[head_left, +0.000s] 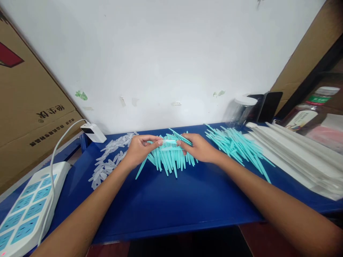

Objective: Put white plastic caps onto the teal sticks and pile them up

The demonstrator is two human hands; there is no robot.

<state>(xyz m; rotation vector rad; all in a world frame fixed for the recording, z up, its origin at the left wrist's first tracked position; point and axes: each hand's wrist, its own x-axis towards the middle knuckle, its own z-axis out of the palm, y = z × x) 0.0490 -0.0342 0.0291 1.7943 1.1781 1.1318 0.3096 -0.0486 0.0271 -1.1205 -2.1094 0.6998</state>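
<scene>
My left hand [140,149] and my right hand [198,147] meet over the blue table [174,203], fingers pinched on the two ends of one teal stick in a clear cap [169,142]. My right hand also grips a few more teal sticks [184,138]. Under both hands lies a heap of capped teal sticks [168,159]. A second heap of teal sticks [238,146] spreads to the right. A pile of clear caps [109,159] lies left of my left hand.
A white power strip [29,203] with its cable and a white charger [93,132] sit at the left, beside a cardboard box [29,107]. White packets [294,153] are stacked on the right. Behind them stand a clear jar [239,110], a dark phone [269,106] and a bottle [311,107].
</scene>
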